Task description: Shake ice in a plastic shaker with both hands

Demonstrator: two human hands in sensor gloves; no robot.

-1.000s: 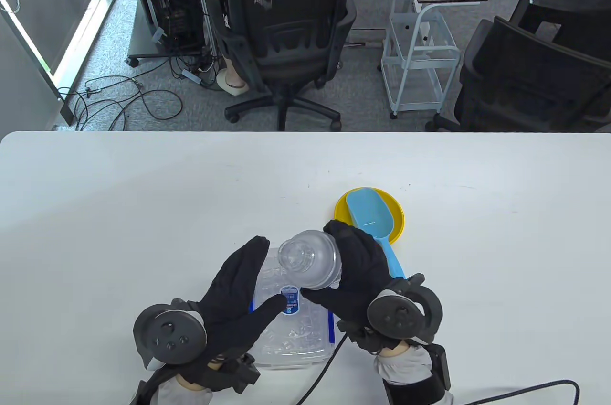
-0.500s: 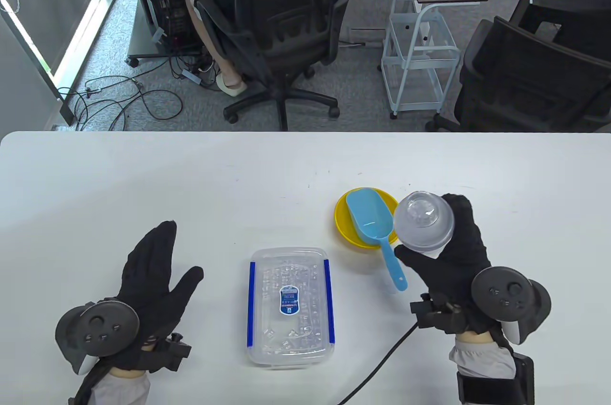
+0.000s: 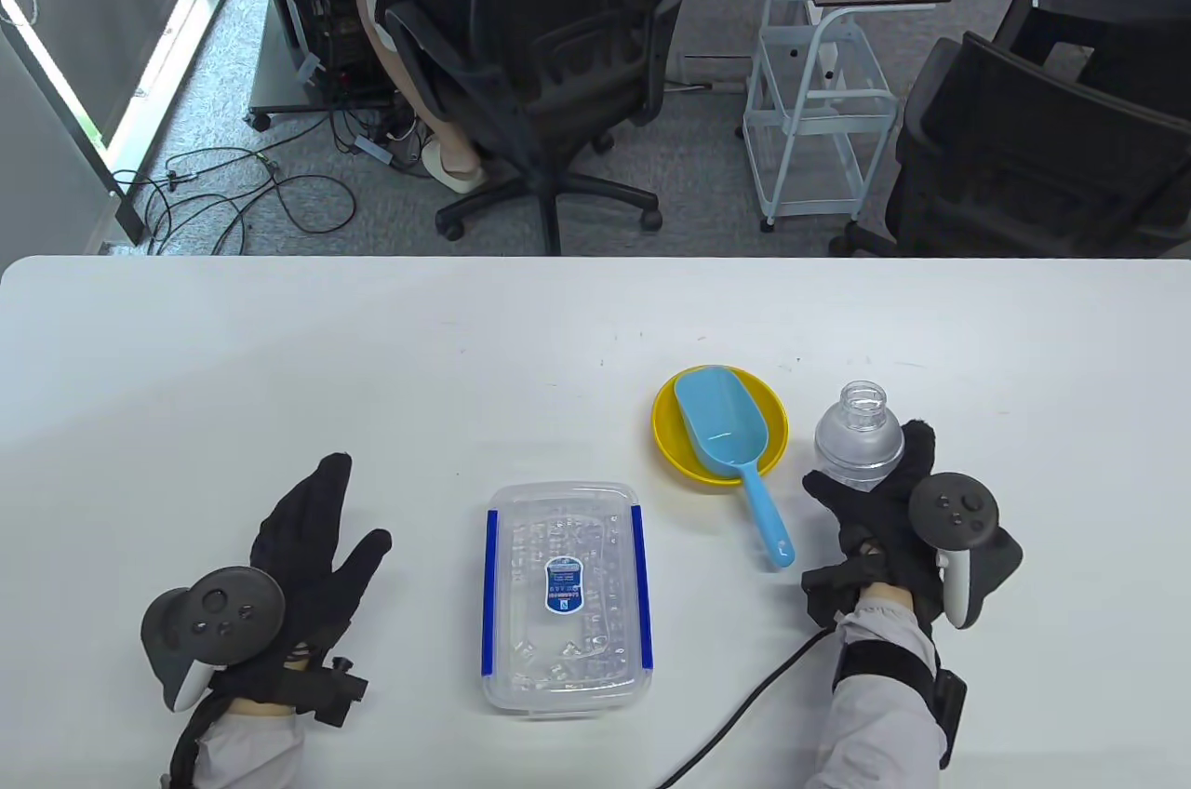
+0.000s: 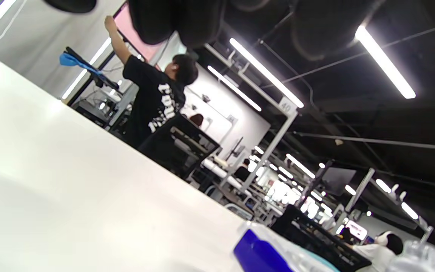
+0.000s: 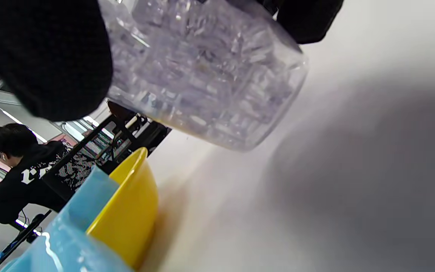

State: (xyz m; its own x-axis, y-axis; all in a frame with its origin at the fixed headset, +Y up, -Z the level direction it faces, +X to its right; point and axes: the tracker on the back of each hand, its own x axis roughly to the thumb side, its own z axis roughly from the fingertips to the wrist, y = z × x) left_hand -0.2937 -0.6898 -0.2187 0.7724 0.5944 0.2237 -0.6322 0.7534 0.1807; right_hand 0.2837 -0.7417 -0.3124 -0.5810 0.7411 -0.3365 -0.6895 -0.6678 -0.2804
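Observation:
My right hand (image 3: 884, 501) grips a clear plastic shaker (image 3: 858, 437) full of ice, upright at the right of the table, its open neck up. In the right wrist view the shaker's base (image 5: 210, 83) hangs just above the table, held between my gloved fingers (image 5: 47, 56). My left hand (image 3: 312, 538) rests flat and empty on the table at the left, fingers spread. Its fingertips (image 4: 176, 19) show at the top of the left wrist view.
A clear lidded box of ice (image 3: 566, 595) with blue clips lies between my hands. A yellow bowl (image 3: 765, 445) holds a blue scoop (image 3: 735, 454) just left of the shaker. A black cable (image 3: 744, 715) runs from my right wrist to the front edge.
My right hand carried the shaker from above the ice box to the right and lowered it upright. My left hand let go, moved left and settled on the table.

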